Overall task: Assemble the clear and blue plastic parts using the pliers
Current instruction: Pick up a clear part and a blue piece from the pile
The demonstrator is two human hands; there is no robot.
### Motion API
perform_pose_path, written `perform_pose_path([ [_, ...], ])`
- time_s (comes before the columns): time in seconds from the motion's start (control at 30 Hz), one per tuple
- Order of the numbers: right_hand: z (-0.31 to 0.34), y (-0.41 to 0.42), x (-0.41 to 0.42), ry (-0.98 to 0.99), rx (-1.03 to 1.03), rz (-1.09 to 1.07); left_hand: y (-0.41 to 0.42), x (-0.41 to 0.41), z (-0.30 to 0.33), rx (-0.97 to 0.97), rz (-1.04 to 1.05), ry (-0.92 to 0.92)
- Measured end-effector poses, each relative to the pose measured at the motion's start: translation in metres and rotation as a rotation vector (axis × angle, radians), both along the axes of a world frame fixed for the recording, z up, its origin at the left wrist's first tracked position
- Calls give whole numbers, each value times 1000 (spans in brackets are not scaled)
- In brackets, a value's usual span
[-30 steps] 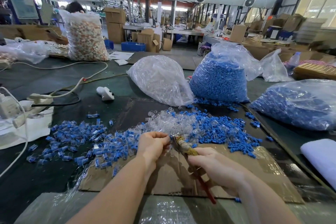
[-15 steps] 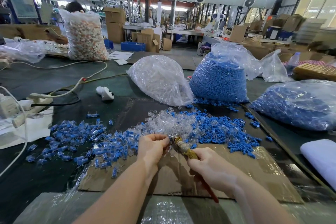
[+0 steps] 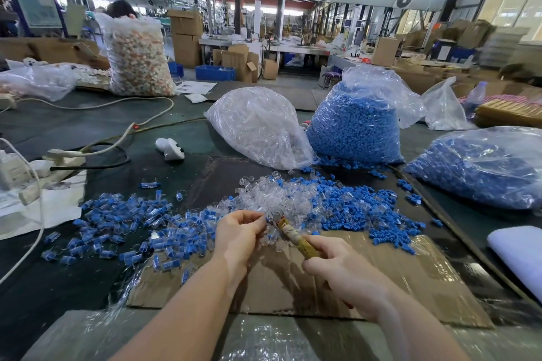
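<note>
While the right hand (image 3: 346, 269) holds the pliers (image 3: 293, 236) in its grip, the left hand (image 3: 239, 233) pinches a small part (image 3: 267, 218) at their tip, just above the loose parts (image 3: 278, 199) on the bench (image 3: 58, 287).

We see our left hand (image 3: 239, 231) pinching a small part at the tip of the pliers (image 3: 294, 236), which our right hand (image 3: 340, 275) grips by the handles, above the cardboard sheet (image 3: 410, 272) beside heaped clear parts (image 3: 272, 196) and blue parts (image 3: 366, 208).
</note>
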State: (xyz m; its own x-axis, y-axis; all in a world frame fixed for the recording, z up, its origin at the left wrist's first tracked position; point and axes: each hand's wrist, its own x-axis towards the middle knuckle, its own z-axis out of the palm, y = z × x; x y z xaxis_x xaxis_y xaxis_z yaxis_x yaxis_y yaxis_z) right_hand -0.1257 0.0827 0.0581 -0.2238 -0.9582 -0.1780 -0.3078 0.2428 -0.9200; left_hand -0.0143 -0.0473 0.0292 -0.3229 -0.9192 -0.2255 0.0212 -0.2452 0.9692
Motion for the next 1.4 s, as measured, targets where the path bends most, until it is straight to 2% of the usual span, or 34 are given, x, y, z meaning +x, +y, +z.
perform_pose_path([
  [0.13,2,2,-6,109,-5,-58,-6,7,-1,-38,47,-47],
  [0.2,-3,0,-12,223,2,-116,-11,11,-4,-241,98,-246],
  [0.27,-10,-2,-18,444,37,-207,-15,17,-5,-482,163,-445],
  [0.37,-17,0,-27,736,104,-348,-25,30,-11,-694,230,-612],
  [0.57,-38,5,-43,968,235,-475,-40,50,-23,-780,280,-788],
  [0.77,-52,6,-49,1031,310,-496,-38,46,-23,-799,265,-826],
  [0.87,-54,5,-49,1050,335,-502,-26,35,-17,-856,230,-664],
  [0.97,-50,6,-47,1109,376,-508,-8,20,-14,-854,67,-521],
  [1.03,-47,5,-44,1186,329,-495,3,9,-17,-833,-43,-487],
  [1.2,-47,-10,-28,1205,30,-336,23,-16,-32,-892,-211,-512],
  [1.4,-57,-29,-24,1146,31,-231,29,-24,-53,-997,-257,-709],
])
